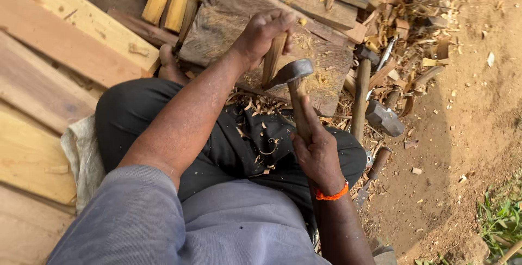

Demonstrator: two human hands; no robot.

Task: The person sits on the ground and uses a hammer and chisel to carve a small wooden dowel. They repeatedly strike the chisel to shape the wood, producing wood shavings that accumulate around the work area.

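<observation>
- Steadying a wooden stick [272,58] upright on the chopping block [228,20], left hand [261,34] wraps its top.
- Right hand [315,151] clasps the adze [291,74] handle, blade against the stick for shaving.

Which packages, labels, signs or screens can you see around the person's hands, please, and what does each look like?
None: no package, label, sign or screen is in view.
Nearest thing to packaging: a pale grey woven sack, crumpled, lying beside the person's leg on the planks.
The left hand holds a slim wooden stick; the right hand grips a wooden-handled adze with a grey metal head.
</observation>
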